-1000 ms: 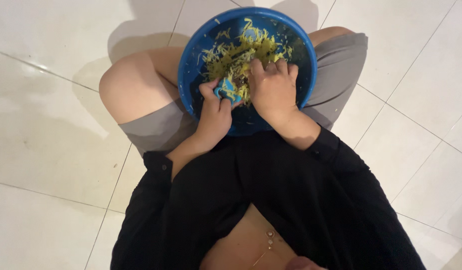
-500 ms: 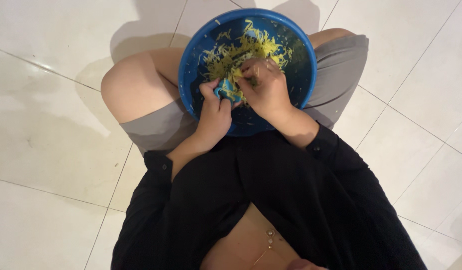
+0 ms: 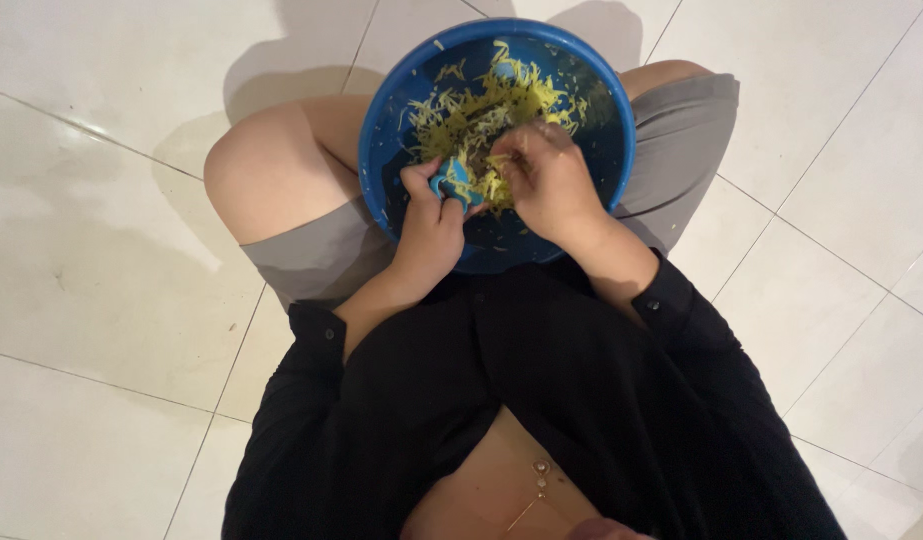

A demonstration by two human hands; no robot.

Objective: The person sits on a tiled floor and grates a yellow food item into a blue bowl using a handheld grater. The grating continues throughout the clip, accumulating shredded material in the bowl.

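A round blue basin (image 3: 609, 110) rests between my knees, with a heap of pale yellow shreds (image 3: 486, 100) inside. My left hand (image 3: 428, 228) grips a small blue grater (image 3: 451, 180) at the basin's near left side. My right hand (image 3: 553, 180) is just to the right of the grater, its fingers curled around a small piece pressed against it. What the piece is cannot be made out under the fingers.
I sit on a white tiled floor (image 3: 111, 250) in grey shorts and a black long-sleeved top. My bare left knee (image 3: 261, 170) is beside the basin, and my right thigh (image 3: 681, 130) lies under its right edge.
My right hand has pulled back toward me and turned, from flat over the shreds to curled beside the grater. My left hand has stayed in place.
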